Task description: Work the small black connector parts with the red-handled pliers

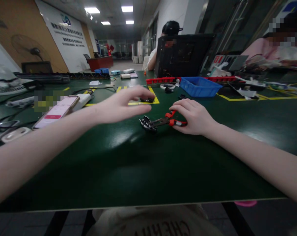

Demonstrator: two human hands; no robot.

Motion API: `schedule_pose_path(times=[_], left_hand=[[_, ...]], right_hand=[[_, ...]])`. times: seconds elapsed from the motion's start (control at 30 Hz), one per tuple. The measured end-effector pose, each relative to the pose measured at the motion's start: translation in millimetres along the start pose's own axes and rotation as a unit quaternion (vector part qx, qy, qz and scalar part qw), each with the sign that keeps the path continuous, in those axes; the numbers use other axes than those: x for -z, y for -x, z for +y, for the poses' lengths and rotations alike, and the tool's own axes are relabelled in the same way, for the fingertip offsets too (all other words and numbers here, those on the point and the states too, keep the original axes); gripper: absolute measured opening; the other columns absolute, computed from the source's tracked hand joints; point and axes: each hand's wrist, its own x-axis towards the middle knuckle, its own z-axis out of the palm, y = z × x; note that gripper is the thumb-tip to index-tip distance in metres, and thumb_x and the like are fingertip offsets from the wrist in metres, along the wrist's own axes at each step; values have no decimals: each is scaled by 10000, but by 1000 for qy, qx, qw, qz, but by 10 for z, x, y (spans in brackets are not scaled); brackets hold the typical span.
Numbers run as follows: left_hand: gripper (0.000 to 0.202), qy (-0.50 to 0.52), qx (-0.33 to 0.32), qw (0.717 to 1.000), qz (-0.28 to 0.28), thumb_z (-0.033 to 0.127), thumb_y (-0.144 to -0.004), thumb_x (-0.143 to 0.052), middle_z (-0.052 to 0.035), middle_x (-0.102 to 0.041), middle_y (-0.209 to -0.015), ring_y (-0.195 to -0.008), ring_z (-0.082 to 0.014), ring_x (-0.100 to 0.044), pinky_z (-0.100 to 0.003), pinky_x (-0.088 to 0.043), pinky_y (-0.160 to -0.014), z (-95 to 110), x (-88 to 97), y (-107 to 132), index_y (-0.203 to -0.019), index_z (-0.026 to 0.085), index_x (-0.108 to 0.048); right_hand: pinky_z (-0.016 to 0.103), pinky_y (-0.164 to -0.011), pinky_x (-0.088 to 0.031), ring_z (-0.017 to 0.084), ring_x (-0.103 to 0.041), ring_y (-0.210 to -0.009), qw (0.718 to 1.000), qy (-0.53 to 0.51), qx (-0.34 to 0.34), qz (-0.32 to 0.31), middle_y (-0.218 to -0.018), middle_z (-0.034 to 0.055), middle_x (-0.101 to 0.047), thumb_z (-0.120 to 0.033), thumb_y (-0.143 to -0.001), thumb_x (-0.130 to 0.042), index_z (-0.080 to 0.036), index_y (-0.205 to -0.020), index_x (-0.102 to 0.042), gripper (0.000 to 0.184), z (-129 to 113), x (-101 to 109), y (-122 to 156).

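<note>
Red-handled pliers (165,121), axis crosswise, point left, gripped by the right hand (194,117) (left hand (121,104) spread).

One view, worn on my head

The view looks out from my head, forward and down across the table (128,180). It is close above the work: my forearms (256,154) run in from both sides, and my left hand (121,104) and right hand (194,117) stand mid-frame. My clothing (148,224) shows along the bottom; ceiling lights (127,9) far ahead top it.
</note>
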Motion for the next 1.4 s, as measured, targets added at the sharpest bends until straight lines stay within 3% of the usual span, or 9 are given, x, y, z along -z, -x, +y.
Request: schedule_pose_path(times=[0.13, 0.3, 0.4, 0.57, 0.73, 0.97, 1.4], left_hand=[[442, 37, 3, 999, 3, 390, -906, -626, -89, -595, -1308, -1225, -255, -548, -417, -428, -1073, -210, -308, 123, -1291, 182, -560], [288, 62, -13, 998, -15, 355, -876, -672, -84, -604, -1222, -1132, -240, -587, -403, -483, -991, -271, -587, 240, -1107, 193, -617], [243, 72, -19, 997, -14, 325, -890, -658, -82, -605, -1185, -1107, -227, -589, -386, -491, -961, -261, -600, 252, -1086, 188, -614], [189, 48, -28, 998, -2, 330, -888, -664, -75, -622, -1097, -1019, -214, -609, -369, -497, -904, -258, -584, 258, -971, 168, -614], [203, -4, -38, 999, -8, 333, -873, -681, -65, -628, -1030, -950, -212, -613, -360, -497, -852, -231, -598, 255, -918, 160, -585], [288, -10, -53, 998, -23, 284, -924, -616, -85, -614, -1136, -1035, -217, -600, -354, -500, -888, -214, -577, 279, -1187, 170, -582], [240, -24, -83, 996, -29, 265, -957, -568, -92, -623, -1158, -1040, -211, -621, -341, -516, -914, -237, -585, 287, -1159, 176, -662]], right_hand=[[471, -878, -466, 324, -576, -1007, 1000, 7, -13, 4, -1083, 144, -617, -415, -814, -599, -189, -1134, -577, 392, 8, -7, 1], [502, -860, -480, 345, -588, -989, 999, -5, -37, -18, -1066, 134, -622, -564, -804, -621, -229, -1120, -600, 460, -2, 33, -16], [520, -842, -490, 365, -590, -985, 1000, 6, -22, -16, -1078, 140, -627, -632, -780, -630, -242, -1119, -613, 517, 35, 65, -12], [506, -782, -500, 372, -610, -944, 998, 54, 16, 9, -1049, 190, -653, -619, -810, -614, -173, -1099, -631, 532, 115, 120, 14], [432, -772, -500, 321, -639, -924, 995, 70, 56, 36, -1036, 145, -680, -616, -805, -624, -169, -1109, -636, 540, 99, 100, 16], [397, -770, -488, 283, -642, -902, 984, 98, 138, 48, -1039, 143, -694, -587, -851, -593, -138, -1143, -619, 536, 24, 44, -5], [398, -750, -486, 286, -622, -899, 983, 113, 140, 44, -1078, 163, -672, -551, -878, -574, -129, -1187, -611, 524, 49, 51, 4]])
